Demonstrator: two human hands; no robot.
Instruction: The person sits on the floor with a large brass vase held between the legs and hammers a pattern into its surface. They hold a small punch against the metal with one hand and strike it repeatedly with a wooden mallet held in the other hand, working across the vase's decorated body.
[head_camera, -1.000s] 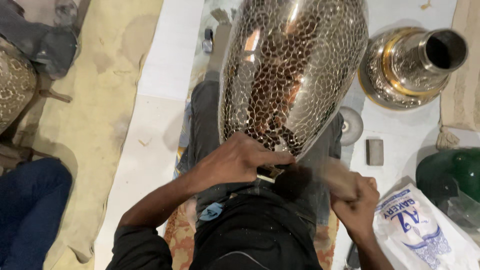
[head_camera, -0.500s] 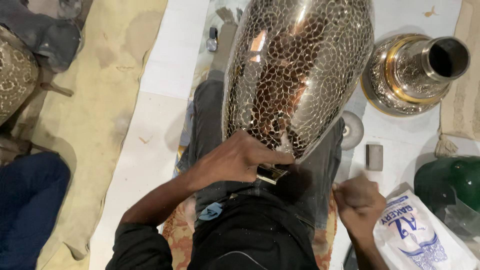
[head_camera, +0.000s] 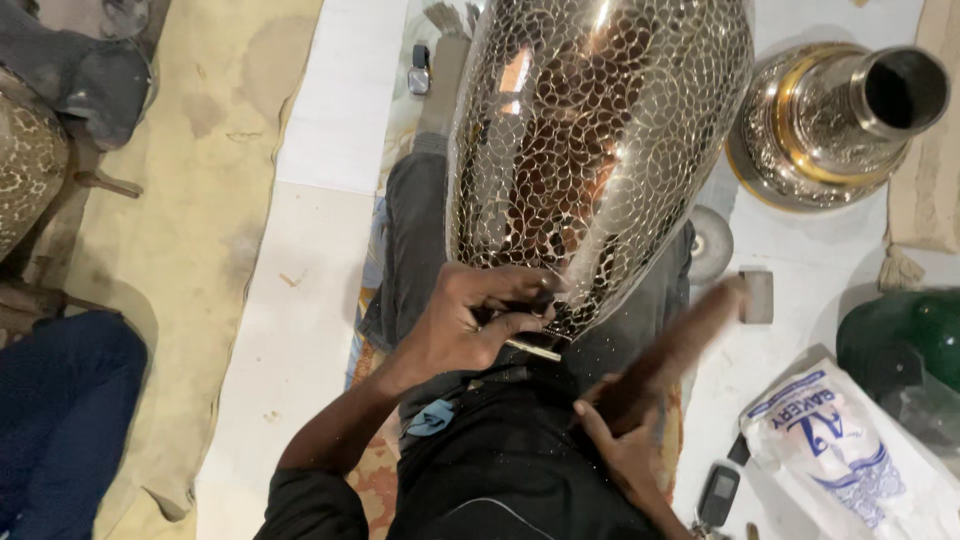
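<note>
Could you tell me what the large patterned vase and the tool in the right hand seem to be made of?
The large vase looks like polished metal, probably brass or copper with a silvery finish: it mirrors light brightly and its scale pattern glints orange. The left hand presses a thin metal punch against it. The mallet in the right hand looks wooden, brown and dull, though blurred.

A large metal vase (head_camera: 600, 150) with a scale-like pattern lies across the person's lap. The left hand (head_camera: 470, 320) presses against its lower end and holds a thin metal tool (head_camera: 532, 349) on the surface. The right hand (head_camera: 625, 445) grips a wooden handle (head_camera: 680, 340), which looks blurred. A second brass vase (head_camera: 840, 120) lies on the white floor, well apart.
</note>
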